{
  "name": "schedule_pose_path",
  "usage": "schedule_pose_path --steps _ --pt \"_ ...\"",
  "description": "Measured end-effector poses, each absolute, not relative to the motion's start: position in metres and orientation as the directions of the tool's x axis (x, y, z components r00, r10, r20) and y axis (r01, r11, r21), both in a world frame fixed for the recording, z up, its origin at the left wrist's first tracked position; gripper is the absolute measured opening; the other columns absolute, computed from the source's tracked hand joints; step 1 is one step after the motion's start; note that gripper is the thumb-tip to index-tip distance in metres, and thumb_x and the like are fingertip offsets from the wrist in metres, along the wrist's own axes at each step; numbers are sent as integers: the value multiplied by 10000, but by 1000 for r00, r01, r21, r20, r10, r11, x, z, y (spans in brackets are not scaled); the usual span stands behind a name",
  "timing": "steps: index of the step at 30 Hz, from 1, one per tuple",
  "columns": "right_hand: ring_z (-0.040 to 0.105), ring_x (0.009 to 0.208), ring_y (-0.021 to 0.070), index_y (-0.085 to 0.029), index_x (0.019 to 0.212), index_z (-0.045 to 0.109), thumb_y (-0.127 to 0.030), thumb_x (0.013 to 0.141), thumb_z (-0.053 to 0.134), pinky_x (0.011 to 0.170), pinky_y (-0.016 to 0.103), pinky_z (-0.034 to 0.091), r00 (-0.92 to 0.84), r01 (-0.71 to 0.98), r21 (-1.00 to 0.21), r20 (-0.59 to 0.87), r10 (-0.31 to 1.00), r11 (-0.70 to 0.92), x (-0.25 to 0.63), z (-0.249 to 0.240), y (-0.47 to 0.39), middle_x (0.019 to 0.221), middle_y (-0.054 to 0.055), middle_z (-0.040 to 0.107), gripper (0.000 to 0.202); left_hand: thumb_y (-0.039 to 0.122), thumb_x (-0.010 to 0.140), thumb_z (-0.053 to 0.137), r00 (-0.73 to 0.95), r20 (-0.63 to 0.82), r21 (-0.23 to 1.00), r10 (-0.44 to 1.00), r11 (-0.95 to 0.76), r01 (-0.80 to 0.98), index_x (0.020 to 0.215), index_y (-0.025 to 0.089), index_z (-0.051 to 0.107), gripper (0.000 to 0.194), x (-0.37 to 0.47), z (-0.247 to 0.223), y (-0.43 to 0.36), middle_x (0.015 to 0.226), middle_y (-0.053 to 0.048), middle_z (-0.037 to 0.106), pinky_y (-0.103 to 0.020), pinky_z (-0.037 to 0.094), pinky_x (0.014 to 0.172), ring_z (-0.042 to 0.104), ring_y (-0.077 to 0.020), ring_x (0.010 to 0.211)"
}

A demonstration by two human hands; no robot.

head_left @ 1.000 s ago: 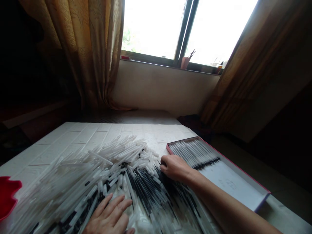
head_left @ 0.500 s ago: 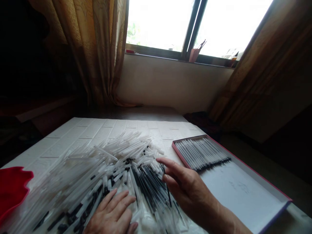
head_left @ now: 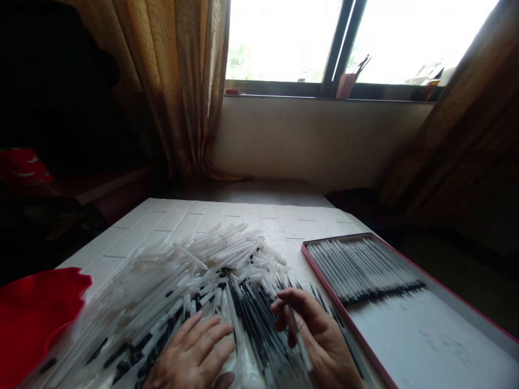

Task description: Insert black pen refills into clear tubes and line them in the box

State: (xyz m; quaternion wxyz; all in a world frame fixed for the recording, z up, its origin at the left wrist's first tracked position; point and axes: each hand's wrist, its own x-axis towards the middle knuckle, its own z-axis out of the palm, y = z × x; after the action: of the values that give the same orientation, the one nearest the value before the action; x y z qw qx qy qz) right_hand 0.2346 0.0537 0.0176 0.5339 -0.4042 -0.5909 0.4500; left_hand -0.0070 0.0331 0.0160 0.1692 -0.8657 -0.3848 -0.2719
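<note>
My left hand (head_left: pixel 197 351) lies palm down with fingers spread, at the near edge of a heap of clear plastic pen barrels (head_left: pixel 146 292), several with black ends. It grips nothing that I can see. Between the thumb and fingers of my right hand (head_left: pixel 320 337) is a thin pen refill (head_left: pixel 299 337), dark at the top and pale lower down, slightly blurred. Below and left of that hand, black refills (head_left: pixel 255 316) lie in a bundle. Small whitish pieces, seemingly pen caps (head_left: pixel 273 265), are scattered behind them.
At right, a shallow red-rimmed box (head_left: pixel 320 275) holds a row of pens (head_left: pixel 360 267) with black ends toward me. A red scalloped dish (head_left: pixel 40 319) stands at the left. White brick-patterned sheeting (head_left: pixel 259 213) covers the table. A window and curtains (head_left: pixel 190 81) are behind.
The view has swung left, so things sit farther right. My right hand has turned and drawn nearer, with the refill now slanting in its fingers. The left hand stays spread on the heap.
</note>
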Motion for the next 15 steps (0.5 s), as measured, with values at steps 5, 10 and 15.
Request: schedule_pose_path --steps 5,10,15 --pt "608 544 143 -240 1026 730 -598 925 605 475 221 466 -15 -190 -975 119 993 114 229 21 49 712 37 702 393 421 894 645 558 581 -58 593 -653 755 1044 238 713 246 -5 16 45 1082 -74 758 -406 499 1038 694 -248 1056" --pt "537 499 112 -240 945 820 -630 819 716 492 225 459 63 -148 -983 103 993 112 231 30 49 651 11 618 423 251 885 630 568 540 -71 622 -638 766 1027 233 698 158 -11 14 43 1022 -65 756 -375 529 935 698 -237 967" --pt "522 509 123 -245 891 829 -650 831 683 495 243 457 37 -90 -982 166 985 169 231 34 48 707 32 640 435 32 822 595 647 426 -184 632 -640 746 934 211 687 230 -3 34 58 1057 -60 743 -372 518 873 671 -253 993"
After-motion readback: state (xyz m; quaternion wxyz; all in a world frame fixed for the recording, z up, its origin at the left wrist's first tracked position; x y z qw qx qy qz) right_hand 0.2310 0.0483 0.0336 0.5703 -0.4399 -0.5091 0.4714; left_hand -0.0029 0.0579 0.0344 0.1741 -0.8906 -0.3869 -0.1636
